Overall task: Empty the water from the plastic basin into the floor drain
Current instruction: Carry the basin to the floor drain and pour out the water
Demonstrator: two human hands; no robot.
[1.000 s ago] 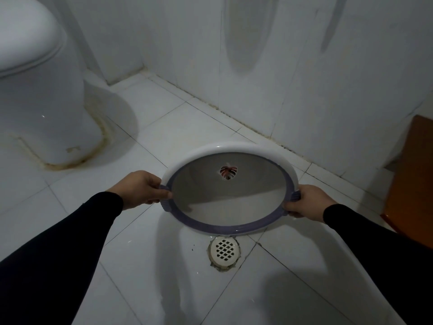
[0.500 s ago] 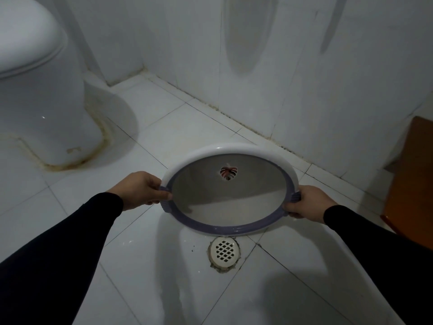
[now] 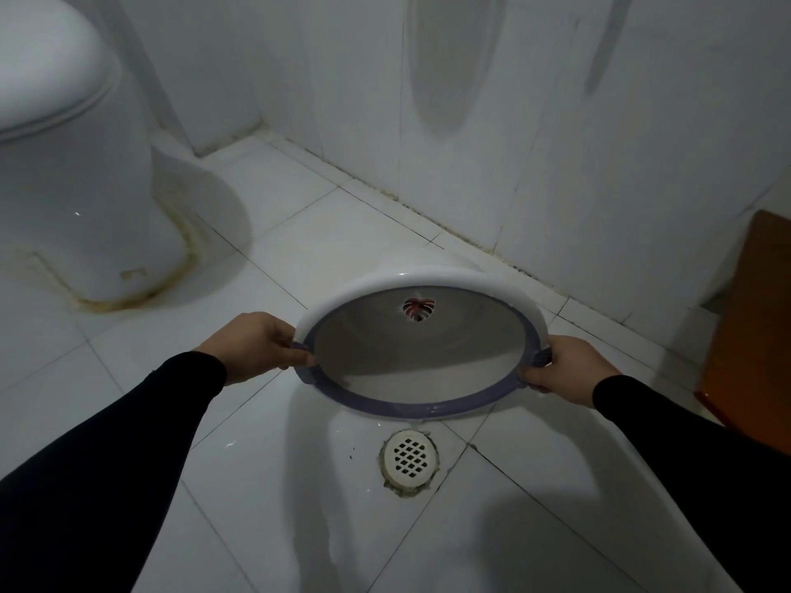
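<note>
Both the left hand [image 3: 252, 345] and right hand [image 3: 567, 363] grip the tipped basin [image 3: 428, 357]; best keep its six-o'clock lip low over the drain [image 3: 410, 455].

Floor drain [image 3: 410, 458] lies uncovered; toilet [image 3: 81, 173] and wall [image 3: 556, 122] stand well apart.

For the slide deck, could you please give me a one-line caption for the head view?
Both hands, left hand and right hand, tip a white plastic basin toward the floor drain.
</note>
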